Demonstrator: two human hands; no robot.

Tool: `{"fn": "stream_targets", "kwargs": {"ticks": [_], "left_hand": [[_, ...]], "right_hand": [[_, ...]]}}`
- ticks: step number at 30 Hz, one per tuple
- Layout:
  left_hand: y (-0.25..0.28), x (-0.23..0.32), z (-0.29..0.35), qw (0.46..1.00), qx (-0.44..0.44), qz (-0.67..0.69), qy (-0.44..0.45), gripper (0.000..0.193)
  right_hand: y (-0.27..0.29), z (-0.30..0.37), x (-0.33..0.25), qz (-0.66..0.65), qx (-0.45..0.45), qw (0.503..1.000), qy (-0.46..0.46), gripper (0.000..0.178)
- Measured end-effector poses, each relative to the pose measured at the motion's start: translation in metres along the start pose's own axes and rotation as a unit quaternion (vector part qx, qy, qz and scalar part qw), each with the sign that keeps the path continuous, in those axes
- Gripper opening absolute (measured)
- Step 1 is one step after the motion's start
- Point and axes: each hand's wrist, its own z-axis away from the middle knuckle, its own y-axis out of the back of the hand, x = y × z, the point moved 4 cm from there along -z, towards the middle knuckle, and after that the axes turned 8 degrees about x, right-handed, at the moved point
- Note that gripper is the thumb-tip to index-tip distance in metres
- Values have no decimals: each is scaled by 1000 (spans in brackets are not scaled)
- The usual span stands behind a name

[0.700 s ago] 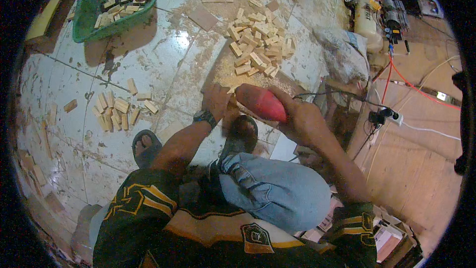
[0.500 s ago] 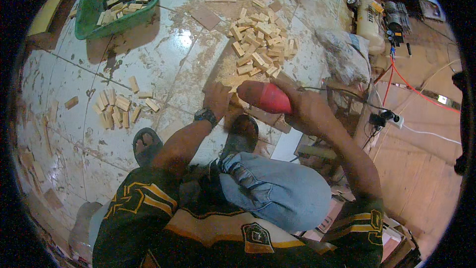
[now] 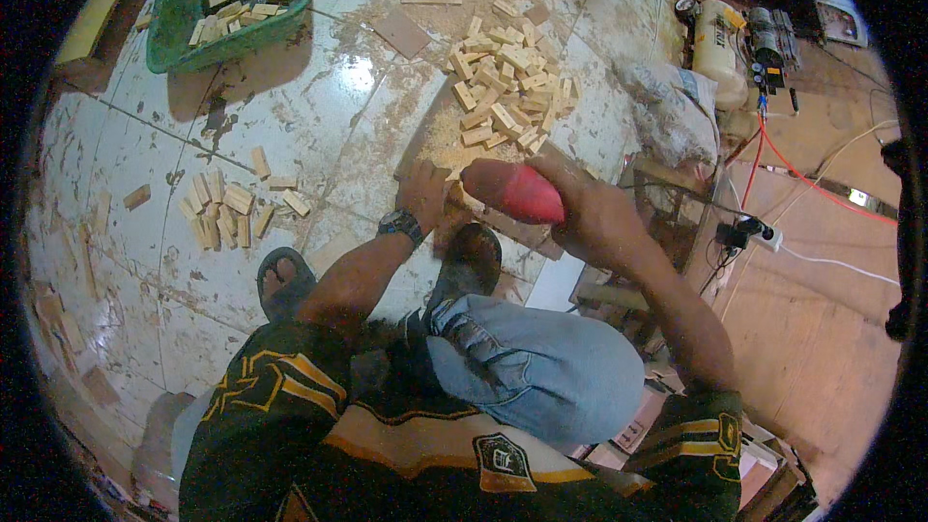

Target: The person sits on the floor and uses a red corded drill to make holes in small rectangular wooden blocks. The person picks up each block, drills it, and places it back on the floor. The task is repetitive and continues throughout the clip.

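Observation:
My right hand (image 3: 585, 208) grips a rounded power tool (image 3: 532, 195) with a red body and a darker end toward my left hand. What its working end touches is hidden beneath it. My left hand (image 3: 423, 191), with a dark watch on the wrist, is closed low beside that end. Its fingertips are partly hidden, and what they pinch is too small to make out. Just beyond both hands lies a large heap of small pale wooden blocks (image 3: 507, 77), some with a groove or slot. Sawdust (image 3: 443, 143) covers the floor by the heap.
Several loose blocks (image 3: 237, 198) lie on the tiles at left. A green tub (image 3: 174, 56) holding blocks stands far left. At right are a plastic sack (image 3: 667, 116), an air compressor (image 3: 717, 53), red hoses (image 3: 754, 159) and a power strip (image 3: 768, 237). My sandalled feet flank the hands.
The power tool has tilted slightly and my right hand has shifted a little around it. My left hand stays almost in place. The block piles look the same.

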Motion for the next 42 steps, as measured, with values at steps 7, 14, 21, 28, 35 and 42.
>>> {"fn": "stream_targets", "kwargs": {"ticks": [7, 14, 21, 28, 35, 42], "left_hand": [[14, 7, 0, 997, 32, -39, -55, 28], [9, 8, -3, 998, 16, -20, -50, 25], [-6, -7, 2, 996, 38, -7, -75, 30], [1, -1, 2, 996, 38, -6, -80, 32], [29, 22, -30, 996, 20, 66, 64, 28], [51, 103, -130, 966, 160, 201, 44, 35]], "right_hand": [[3, -4, -5, -42, 27, 999, -13, 84], [0, -4, 1, -78, 59, 995, 2, 76], [-13, -6, -1, -106, 19, 994, 13, 78], [30, 27, 15, -169, 14, 982, -77, 82], [-13, 97, 50, -342, 169, 895, -233, 82], [-56, 122, 64, -384, 180, 861, -280, 82]]}}
